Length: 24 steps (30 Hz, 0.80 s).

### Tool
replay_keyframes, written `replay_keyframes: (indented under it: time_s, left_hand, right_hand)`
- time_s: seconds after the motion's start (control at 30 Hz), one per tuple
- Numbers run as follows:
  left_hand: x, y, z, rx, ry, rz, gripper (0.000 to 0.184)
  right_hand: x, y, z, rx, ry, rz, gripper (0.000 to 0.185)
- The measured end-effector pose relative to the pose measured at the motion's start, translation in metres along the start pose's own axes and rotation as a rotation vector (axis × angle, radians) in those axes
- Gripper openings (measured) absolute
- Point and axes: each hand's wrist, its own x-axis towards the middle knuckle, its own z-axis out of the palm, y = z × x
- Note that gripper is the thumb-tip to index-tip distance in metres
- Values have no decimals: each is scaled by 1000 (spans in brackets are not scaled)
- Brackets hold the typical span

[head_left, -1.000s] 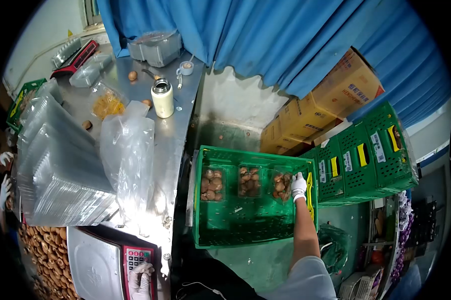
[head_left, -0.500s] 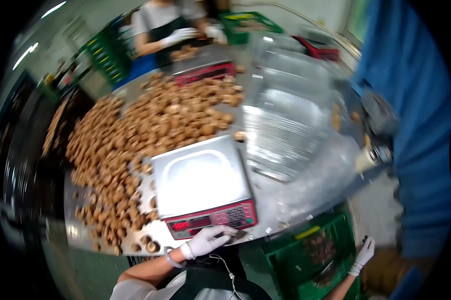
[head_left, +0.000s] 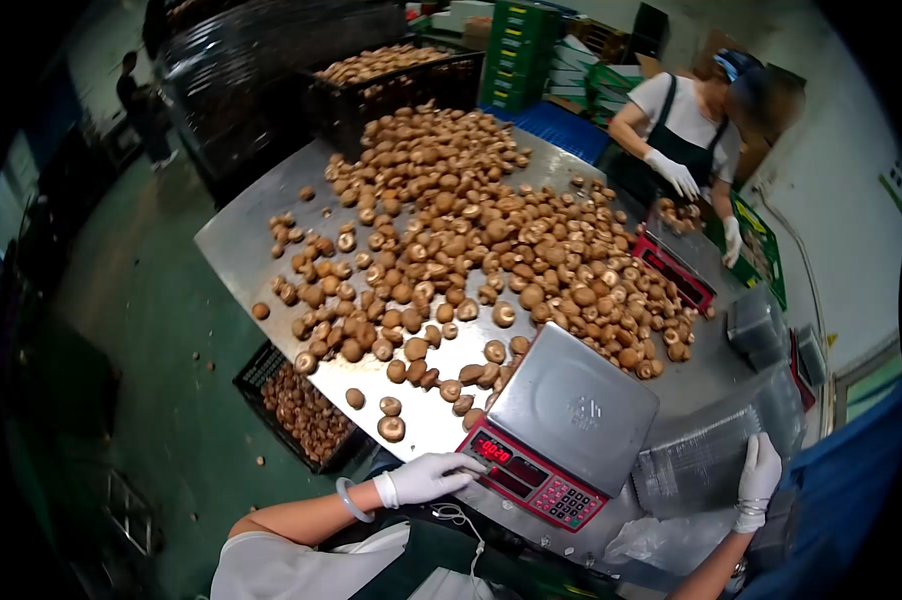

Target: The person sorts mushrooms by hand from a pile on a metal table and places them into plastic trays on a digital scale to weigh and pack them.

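Observation:
My left hand [head_left: 426,478], in a white glove, lies with fingers stretched at the left front edge of a red and silver weighing scale [head_left: 576,405], by its lit display. The scale's metal pan bears nothing. At the right, my gloved right hand [head_left: 760,470] reaches against a stack of clear plastic trays [head_left: 696,455], fingers extended; I see no tray lifted. Loose brown mushrooms [head_left: 511,235] are heaped beyond the scale, with several scattered near its left side.
The metal table [head_left: 256,240] carries the heap. Below its near edge stands a black crate of mushrooms [head_left: 306,410]; another black crate [head_left: 401,85] is behind. Across the table a co-worker [head_left: 681,135] in white gloves works at a second scale [head_left: 671,270]. Crumpled clear film [head_left: 661,540] lies near right.
My view has swung left. My right hand has moved up from beside the green crate to the plastic trays. My left hand has shifted to the scale's left front corner.

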Motion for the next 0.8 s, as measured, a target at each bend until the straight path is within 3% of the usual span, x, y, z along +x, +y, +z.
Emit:
replay_keyframes:
  time_s: [0.17,0.23,0.27,0.3,0.37,0.43,0.47,0.5,0.57,0.6,0.67,0.8]
  left_hand:
    - [-49,-22,-32,24,269,-139,26]
    - [-65,-37,-46,2,491,-100,25]
    - [-72,-49,-57,68,608,-122,24]
    - [-78,-62,-70,139,725,-142,23]
    - [-87,-88,-97,231,970,-132,20]
    - [-91,-102,-111,0,1133,-184,18]
    - [-93,-97,-114,124,1155,-211,19]
    - [-92,-92,-112,123,1157,-208,19]
    - [-84,-78,-101,718,973,-116,22]
    - [-74,-71,-92,779,915,-85,27]
    - [-57,-69,-75,880,719,-44,54]
    - [-25,-86,-58,1139,464,-43,81]
  right_hand:
    - [4,-2,-6,-103,-56,31,20]
    - [4,5,-6,-106,-6,133,18]
    - [3,33,4,-96,117,31,20]
    - [7,55,-4,-104,104,32,20]
    - [12,81,-25,347,154,371,20]
    - [11,62,-44,702,483,457,20]
    - [9,13,-52,723,634,434,19]
    - [5,-14,-50,724,636,431,19]
    - [-11,-57,-47,421,448,111,13]
    - [-18,-88,-36,294,326,-75,12]
    - [-26,-145,5,15,154,-501,6]
    - [-57,-183,94,166,-197,-650,19]
